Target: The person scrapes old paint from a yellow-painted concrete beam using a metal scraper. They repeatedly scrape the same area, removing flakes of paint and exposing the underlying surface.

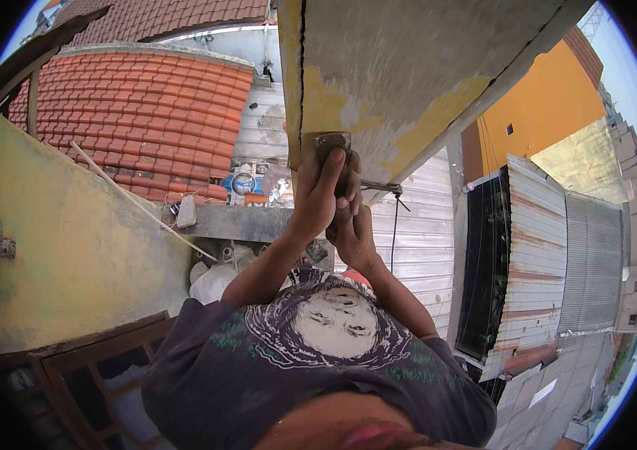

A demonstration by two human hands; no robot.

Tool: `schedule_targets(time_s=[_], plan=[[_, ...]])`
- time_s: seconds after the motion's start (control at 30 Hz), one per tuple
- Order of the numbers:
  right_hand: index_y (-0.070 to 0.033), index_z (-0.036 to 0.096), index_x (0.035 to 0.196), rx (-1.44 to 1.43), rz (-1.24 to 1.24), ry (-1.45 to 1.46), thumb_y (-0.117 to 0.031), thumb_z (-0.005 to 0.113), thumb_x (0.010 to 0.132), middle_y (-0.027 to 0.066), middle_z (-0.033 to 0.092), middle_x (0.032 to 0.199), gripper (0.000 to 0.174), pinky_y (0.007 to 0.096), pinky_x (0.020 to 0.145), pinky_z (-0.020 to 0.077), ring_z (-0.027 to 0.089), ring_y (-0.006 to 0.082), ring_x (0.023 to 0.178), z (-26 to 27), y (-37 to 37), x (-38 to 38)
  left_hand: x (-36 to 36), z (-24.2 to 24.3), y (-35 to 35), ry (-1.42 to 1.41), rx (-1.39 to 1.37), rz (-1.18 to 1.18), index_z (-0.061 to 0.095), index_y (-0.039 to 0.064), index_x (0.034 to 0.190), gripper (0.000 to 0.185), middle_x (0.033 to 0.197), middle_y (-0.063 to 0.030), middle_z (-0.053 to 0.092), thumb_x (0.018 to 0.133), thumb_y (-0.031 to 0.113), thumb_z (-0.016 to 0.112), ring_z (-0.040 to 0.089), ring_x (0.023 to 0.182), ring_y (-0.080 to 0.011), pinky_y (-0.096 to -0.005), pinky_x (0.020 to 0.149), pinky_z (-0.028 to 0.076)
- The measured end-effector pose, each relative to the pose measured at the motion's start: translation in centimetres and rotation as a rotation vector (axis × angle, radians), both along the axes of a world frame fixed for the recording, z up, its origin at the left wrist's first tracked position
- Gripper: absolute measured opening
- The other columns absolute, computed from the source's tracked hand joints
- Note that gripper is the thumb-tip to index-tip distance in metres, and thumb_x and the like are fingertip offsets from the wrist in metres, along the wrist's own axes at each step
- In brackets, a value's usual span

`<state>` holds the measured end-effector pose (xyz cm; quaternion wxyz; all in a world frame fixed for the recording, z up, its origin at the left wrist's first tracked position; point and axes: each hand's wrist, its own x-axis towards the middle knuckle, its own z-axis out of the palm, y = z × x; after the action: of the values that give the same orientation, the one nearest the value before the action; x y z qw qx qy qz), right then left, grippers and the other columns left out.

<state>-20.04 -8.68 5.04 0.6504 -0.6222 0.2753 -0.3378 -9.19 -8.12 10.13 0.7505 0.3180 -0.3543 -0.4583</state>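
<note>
A flat, dark tool with a worn rectangular end (332,138), its exact kind unclear, lies against the lower left of a concrete surface with flaking yellow paint (397,73). My left hand (319,194) and my right hand (354,225) come together around it, the fingers overlapping. Which arm belongs to which side is plain: left forearm from the left, right forearm from the right. The palms and the tool's lower part are mostly hidden by the fingers. A dark cord (396,194) is tied at the bottom edge of the painted surface, just right of my hands, and hangs down.
A concrete ledge (240,220) runs behind my forearms, with white sacks (211,283) below it. A thin pole (138,198) leans by the yellow wall (71,236) at left. Corrugated metal roofing (422,242) lies far below on the right; orange roof tiles (144,124) spread at upper left.
</note>
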Motion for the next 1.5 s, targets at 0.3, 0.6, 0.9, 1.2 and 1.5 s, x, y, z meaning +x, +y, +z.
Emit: schedule_targets(time_s=[0.3, 0.6, 0.9, 1.2, 1.5], plan=[[-0.007, 0.043, 0.095, 0.077, 0.027, -0.102, -0.044, 0.034, 0.107, -0.0057, 0.039, 0.059, 0.040, 0.0223, 0.041, 0.0241, 0.031, 0.0033, 0.045, 1.4, 0.1, -0.2, -0.2, 1.7, -0.3, 0.023, 0.005, -0.088, 0.050, -0.001, 0.091, 0.034, 0.077, -0.0037, 0.053, 0.106, 0.030, 0.045, 0.047, 0.050, -0.0052, -0.0233, 0.043, 0.045], [-0.009, 0.042, 0.095, 0.168, -0.019, -0.106, -0.047, 0.035, 0.106, -0.0075, 0.034, 0.058, 0.040, 0.0215, 0.041, 0.0210, 0.028, 0.0017, 0.046, 3.3, 0.9, -0.6, -0.6, 2.0, -0.5, -0.023, 0.032, -0.094, 0.051, 0.000, 0.091, 0.034, 0.071, -0.0023, 0.051, 0.106, 0.030, 0.045, 0.043, 0.047, -0.0051, -0.0231, 0.042, 0.044], [-0.009, 0.043, 0.097, 0.126, -0.056, -0.100, -0.045, 0.035, 0.106, -0.0070, 0.036, 0.059, 0.038, 0.0208, 0.041, 0.0225, 0.029, 0.0012, 0.046, 2.7, 0.7, -1.2, -1.2, 2.9, -0.8, -0.001, 0.035, -0.130, 0.049, 0.001, 0.091, 0.031, 0.080, -0.0046, 0.051, 0.106, 0.028, 0.044, 0.044, 0.051, -0.0056, -0.0229, 0.041, 0.042], [-0.009, 0.041, 0.101, 0.178, -0.006, -0.079, -0.043, 0.036, 0.106, -0.0072, 0.037, 0.060, 0.034, 0.0207, 0.042, 0.0243, 0.031, 0.0012, 0.047, 3.2, 0.8, -1.8, -1.4, 3.3, -0.3, -0.048, 0.088, -0.067, 0.051, -0.002, 0.092, 0.033, 0.072, -0.0055, 0.051, 0.106, 0.027, 0.043, 0.042, 0.048, -0.0058, -0.0230, 0.040, 0.041], [-0.009, 0.042, 0.099, 0.123, -0.069, -0.129, -0.046, 0.037, 0.105, -0.0065, 0.037, 0.059, 0.038, 0.0214, 0.042, 0.0252, 0.031, 0.0017, 0.046, 3.4, 0.7, -1.1, -1.5, 3.2, -0.6, -0.062, 0.065, -0.080, 0.051, -0.004, 0.089, 0.038, 0.060, -0.0020, 0.045, 0.106, 0.029, 0.043, 0.040, 0.045, -0.0051, -0.0224, 0.041, 0.041]])
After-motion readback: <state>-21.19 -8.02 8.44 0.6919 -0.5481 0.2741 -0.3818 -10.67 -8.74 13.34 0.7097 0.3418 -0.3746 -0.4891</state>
